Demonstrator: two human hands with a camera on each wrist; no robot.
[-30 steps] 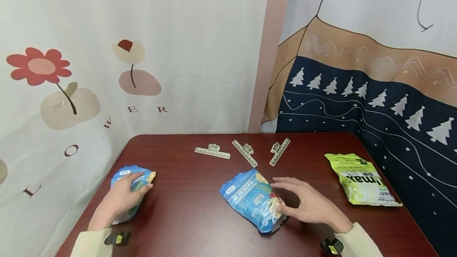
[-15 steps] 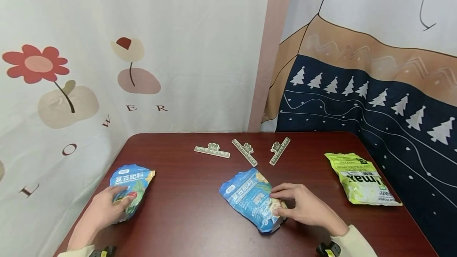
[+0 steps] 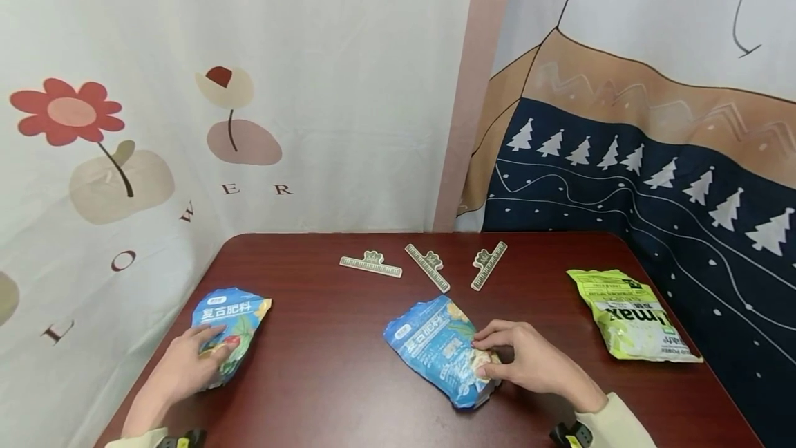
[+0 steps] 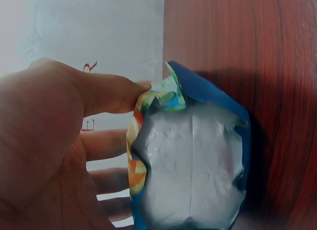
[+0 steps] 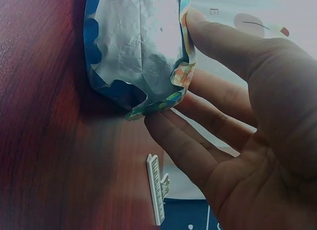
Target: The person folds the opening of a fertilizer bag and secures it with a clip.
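A blue fertilizer bag (image 3: 228,327) with fruit and leaf print lies at the table's left. Across its lower front rests my left hand (image 3: 186,363), thumb and fingers spread. In the left wrist view, this bag's silver bottom (image 4: 190,161) shows, with the thumb at its printed edge. Another blue fertilizer bag (image 3: 429,348) lies tilted near the middle. On its lower right my right hand (image 3: 528,358) touches the printed front with thumb and fingertips. The right wrist view shows that bag's silver bottom (image 5: 138,37), with several fingers extended along the printed side.
Toward the back lie three pale ruler-like clips (image 3: 370,264), one of them a slanted clip (image 3: 428,267) behind the middle bag and one clip (image 3: 488,266) farther right. A yellow-green bag (image 3: 634,316) lies near the right edge of the dark red table (image 3: 311,393).
My left hand has drawn back toward the near side of the left bag, uncovering its lettering. My right hand's fingers have come in onto the middle bag's front. Both bags stay put.
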